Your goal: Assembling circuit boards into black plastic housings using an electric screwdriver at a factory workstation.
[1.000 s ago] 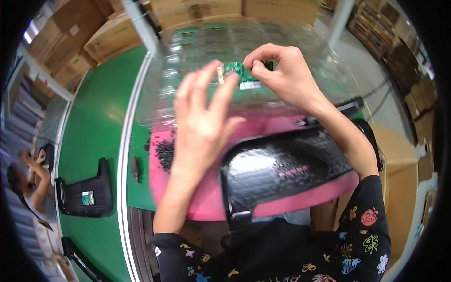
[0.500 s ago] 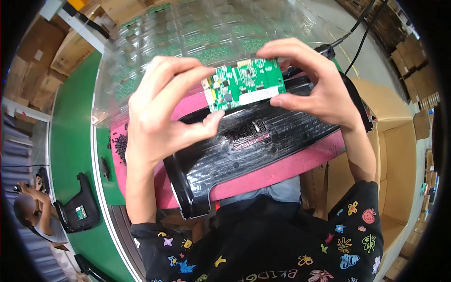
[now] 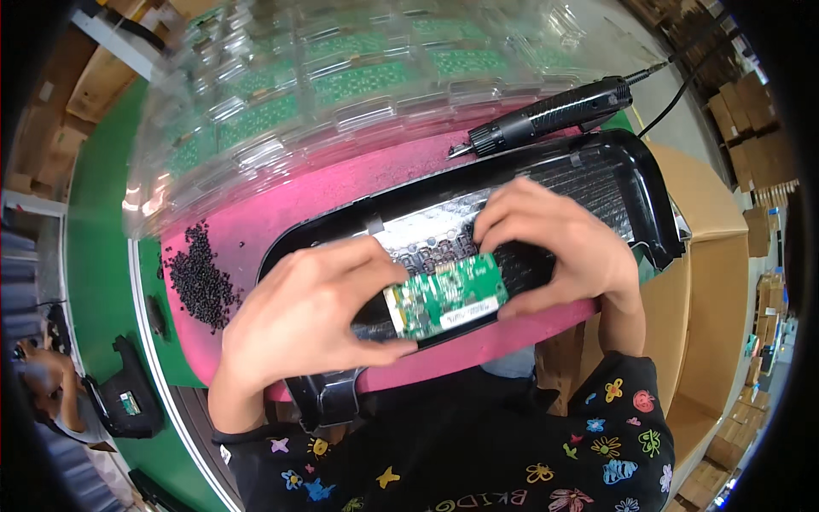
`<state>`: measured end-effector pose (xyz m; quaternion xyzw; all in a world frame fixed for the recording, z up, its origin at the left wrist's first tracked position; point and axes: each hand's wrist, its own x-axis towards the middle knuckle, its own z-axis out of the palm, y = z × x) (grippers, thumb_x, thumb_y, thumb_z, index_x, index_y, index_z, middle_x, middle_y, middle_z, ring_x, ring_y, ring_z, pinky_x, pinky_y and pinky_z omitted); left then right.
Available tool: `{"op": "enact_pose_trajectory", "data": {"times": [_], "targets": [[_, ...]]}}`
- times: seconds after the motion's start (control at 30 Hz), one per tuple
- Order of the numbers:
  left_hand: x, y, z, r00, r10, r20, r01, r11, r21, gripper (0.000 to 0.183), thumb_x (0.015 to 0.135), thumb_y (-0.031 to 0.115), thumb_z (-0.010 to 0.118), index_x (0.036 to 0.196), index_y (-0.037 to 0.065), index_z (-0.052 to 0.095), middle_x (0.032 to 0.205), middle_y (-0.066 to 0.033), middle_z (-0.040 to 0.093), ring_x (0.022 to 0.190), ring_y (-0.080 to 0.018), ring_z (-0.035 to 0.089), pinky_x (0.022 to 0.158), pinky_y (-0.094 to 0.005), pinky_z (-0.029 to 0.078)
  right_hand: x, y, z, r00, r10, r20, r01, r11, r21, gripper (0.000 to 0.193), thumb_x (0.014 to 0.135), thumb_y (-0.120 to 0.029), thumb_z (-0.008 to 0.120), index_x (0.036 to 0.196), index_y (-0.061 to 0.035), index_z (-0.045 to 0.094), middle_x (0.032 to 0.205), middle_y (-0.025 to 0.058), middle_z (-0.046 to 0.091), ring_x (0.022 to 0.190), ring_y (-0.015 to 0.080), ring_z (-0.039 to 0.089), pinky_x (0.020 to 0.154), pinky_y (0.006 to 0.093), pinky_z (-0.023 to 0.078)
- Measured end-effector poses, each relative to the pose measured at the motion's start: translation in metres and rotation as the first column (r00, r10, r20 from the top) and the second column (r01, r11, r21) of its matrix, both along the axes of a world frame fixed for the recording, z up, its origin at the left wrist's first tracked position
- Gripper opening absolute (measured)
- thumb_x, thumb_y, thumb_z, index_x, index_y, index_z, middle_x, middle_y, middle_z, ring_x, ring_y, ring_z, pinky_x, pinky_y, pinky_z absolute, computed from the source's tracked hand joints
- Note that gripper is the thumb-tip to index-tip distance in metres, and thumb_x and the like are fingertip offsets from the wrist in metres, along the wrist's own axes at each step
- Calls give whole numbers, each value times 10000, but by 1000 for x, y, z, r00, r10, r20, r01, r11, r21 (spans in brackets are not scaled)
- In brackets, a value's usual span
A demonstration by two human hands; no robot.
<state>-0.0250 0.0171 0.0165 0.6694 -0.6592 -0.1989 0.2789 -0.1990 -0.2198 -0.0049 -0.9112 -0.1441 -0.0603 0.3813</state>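
Note:
A green circuit board (image 3: pixel 448 294) with a white label strip is held by its two short ends. The thumb and fingers of my left hand (image 3: pixel 303 311) grip its left end. My right hand (image 3: pixel 567 247) pinches the right end in the same way. Under the board lies a long black plastic housing (image 3: pixel 597 175), its hollow side up. Just beyond the board's far edge a cluster of small button-like parts (image 3: pixel 435 252) shows in the housing. Whether the board touches the housing I cannot tell.
A pink mat (image 3: pixel 290 213) carries the housing, a pile of tiny black screws (image 3: pixel 203 277) and an electric screwdriver (image 3: pixel 554 115). Clear plastic trays (image 3: pixel 358 81) of green boards stand behind. At right is an open cardboard box (image 3: pixel 708 316). Another person (image 3: pixel 55 384) works far left.
Both hands have brought the circuit board down and nearer to me, over the middle of the housing. The screwdriver and screw pile now show more fully.

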Motion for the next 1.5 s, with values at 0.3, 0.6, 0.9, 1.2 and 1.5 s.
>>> {"op": "enact_pose_trajectory", "data": {"times": [0.3, 0.6, 0.9, 1.2, 1.5], "targets": [[3, -14, -14, 987, 143, 75, -150, 982, 111, 471, 588, 187, 866, 966, 18, 641, 948, -101, 646, 817, -288, 662, 711, -360, 544, 4, -3, -11, 984, -180, -2, 179, 979, -99, 570, 601, -188, 884, 1086, -39, 626, 1134, 100, 607, 1033, 317, 561, 885, 397, 484], [1, -19, -15, 973, 151, 173, -174, 976, 129, 454, 589, 225, 859, 941, 38, 640, 903, -83, 644, 735, -286, 655, 643, -364, 528, 6, -3, -14, 988, -155, 20, 156, 974, -165, 508, 664, -189, 852, 1073, -19, 603, 1140, 91, 567, 1066, 304, 542, 902, 390, 493], [1, -21, -16, 971, 162, 175, -185, 974, 127, 454, 591, 222, 856, 947, 49, 635, 906, -75, 636, 755, -292, 651, 646, -378, 523, 6, -3, -18, 983, -181, -41, 175, 978, -113, 596, 614, -158, 880, 1132, -42, 611, 1190, 106, 541, 1080, 325, 513, 919, 405, 461], [5, -21, -16, 973, 157, 171, -182, 973, 140, 449, 606, 220, 856, 959, 56, 632, 905, -68, 632, 774, -285, 653, 642, -373, 526, 8, -2, -15, 978, -197, -72, 188, 974, -124, 625, 592, -159, 887, 1141, -52, 607, 1192, 115, 529, 1093, 327, 508, 925, 408, 454], [4, -20, -15, 970, 157, 185, -186, 970, 155, 456, 614, 238, 858, 974, 72, 633, 916, -58, 638, 798, -274, 664, 648, -376, 537, 8, -1, -14, 976, -205, -69, 196, 973, -120, 640, 579, -162, 890, 1142, -58, 603, 1189, 117, 531, 1089, 332, 508, 923, 413, 453]]}}
